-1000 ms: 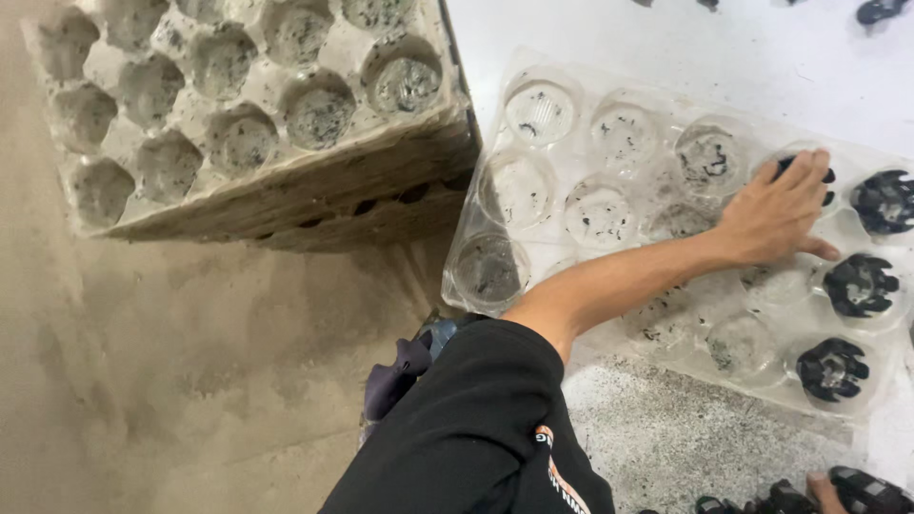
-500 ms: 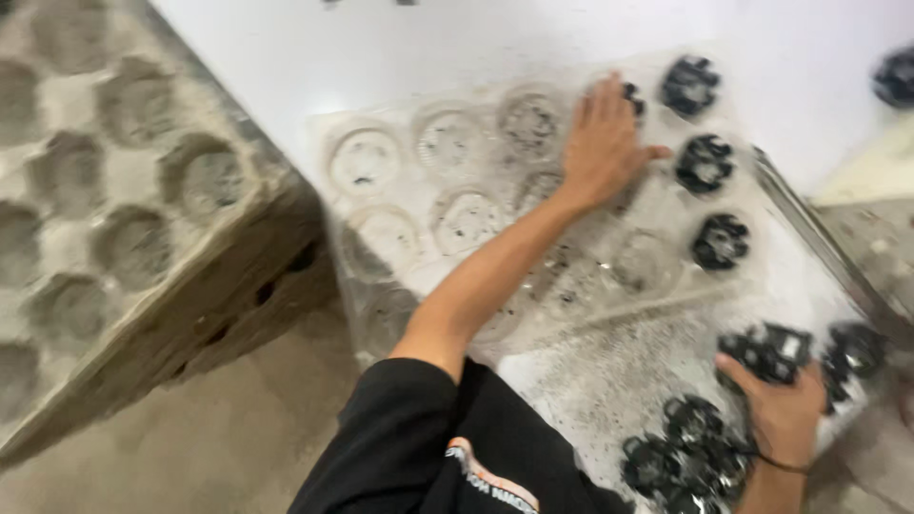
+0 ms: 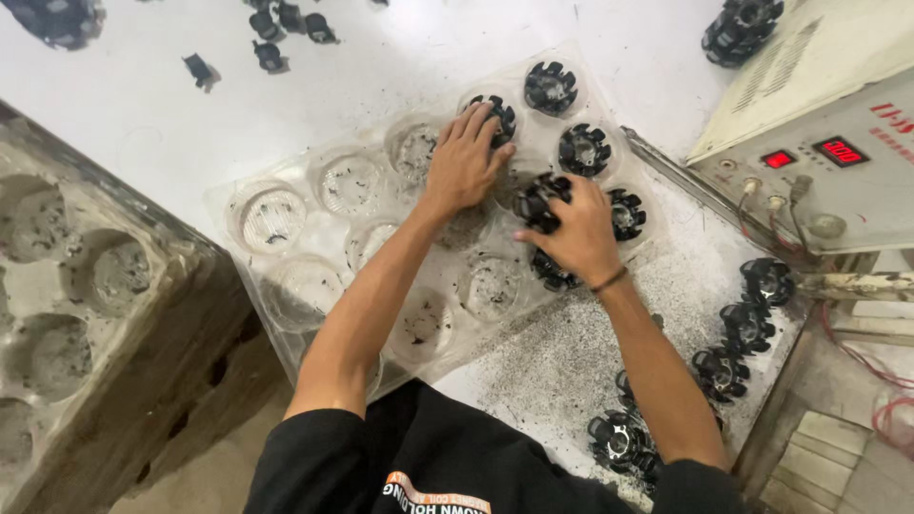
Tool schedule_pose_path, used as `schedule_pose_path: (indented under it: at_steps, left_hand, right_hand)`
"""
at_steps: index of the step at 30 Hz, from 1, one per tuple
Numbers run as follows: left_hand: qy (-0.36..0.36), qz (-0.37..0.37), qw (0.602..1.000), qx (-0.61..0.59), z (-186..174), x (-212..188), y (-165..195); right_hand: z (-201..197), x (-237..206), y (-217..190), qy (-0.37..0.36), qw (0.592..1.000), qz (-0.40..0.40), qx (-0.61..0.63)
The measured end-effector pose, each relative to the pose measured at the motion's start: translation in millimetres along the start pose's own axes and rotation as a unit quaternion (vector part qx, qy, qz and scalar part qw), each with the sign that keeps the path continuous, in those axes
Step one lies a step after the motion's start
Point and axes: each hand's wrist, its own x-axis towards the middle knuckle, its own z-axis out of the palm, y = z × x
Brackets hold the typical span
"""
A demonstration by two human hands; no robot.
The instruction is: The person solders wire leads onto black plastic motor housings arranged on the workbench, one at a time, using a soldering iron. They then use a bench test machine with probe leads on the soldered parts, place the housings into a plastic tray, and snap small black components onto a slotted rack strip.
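White speckled worktop, clear tray

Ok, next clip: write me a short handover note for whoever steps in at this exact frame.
Left hand: flat on the clear plastic tray, fingertips on a black finned part seated in a cup.
Right hand: holding a black part over the tray's middle, not yet seated.
Done: about five cups at the tray's far right end hold parts, such as the seated part.
Left: the remaining cups, toward the near and left side, hold only dark grit. Loose parts lie along the table's right edge, beside the control box.
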Motion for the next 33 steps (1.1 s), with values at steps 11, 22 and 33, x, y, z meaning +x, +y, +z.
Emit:
schedule_pose_path:
  at_steps: [11,22,33]
  left_hand:
    - [-0.051,0.007,0.972,-0.228,-16,28,0]
    - [-0.046,0.054,0.997,0.028,-12,4,25]
    - [0.014,0.007,0.996,0.093,0,-7,32]
  right_hand:
    - [40,-7,-43,-0.181,0.983,-0.028,-0.015]
    - [33,-55,12,-0.088,0.976,0.063,-0.189]
    - [-107,-215,148,0.041,0.869,0.384,-0.309]
